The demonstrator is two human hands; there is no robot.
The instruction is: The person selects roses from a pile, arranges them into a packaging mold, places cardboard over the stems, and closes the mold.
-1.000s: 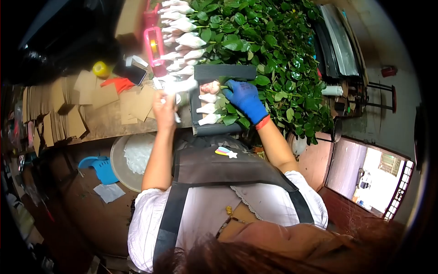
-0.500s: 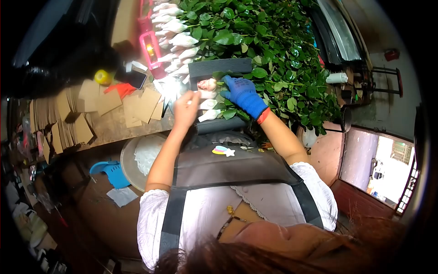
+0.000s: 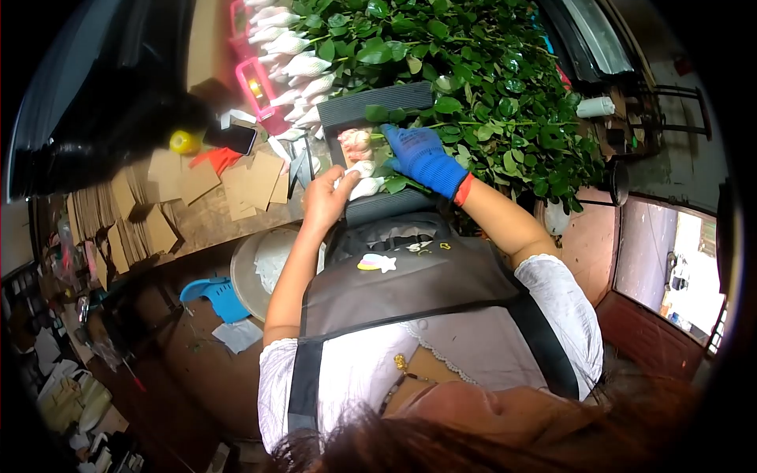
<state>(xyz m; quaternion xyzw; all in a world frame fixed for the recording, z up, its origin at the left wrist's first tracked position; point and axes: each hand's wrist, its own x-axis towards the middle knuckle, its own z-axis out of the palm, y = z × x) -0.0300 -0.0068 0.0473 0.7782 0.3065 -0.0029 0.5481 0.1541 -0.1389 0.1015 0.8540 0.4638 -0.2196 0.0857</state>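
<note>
My bare left hand (image 3: 325,199) has its thumb and fingers closed at the tip of a white-netted rosebud (image 3: 361,169). To the right, my right hand (image 3: 422,160), in a blue knitted glove, is closed around the stem of a rose, its fingers partly hiding the stem. Pale pink rose heads (image 3: 355,145) lie just left of the glove, without netting. Below them is another netted bud (image 3: 367,188). These flowers lie in a dark holder with ribbed padded sides (image 3: 374,106), between the two pads.
Leafy rose stems (image 3: 489,87) are heaped behind and to the right. Netted buds (image 3: 303,65) line their left side, beside pink plastic frames (image 3: 256,85). Cardboard pieces (image 3: 251,185), a phone (image 3: 231,138) and a yellow tape roll (image 3: 184,143) lie on the left of the bench.
My left hand has moved right and slightly down onto a netted bud. My gloved hand stays by the stems. Pink rose heads show more clearly, and the whole view has tilted slightly.
</note>
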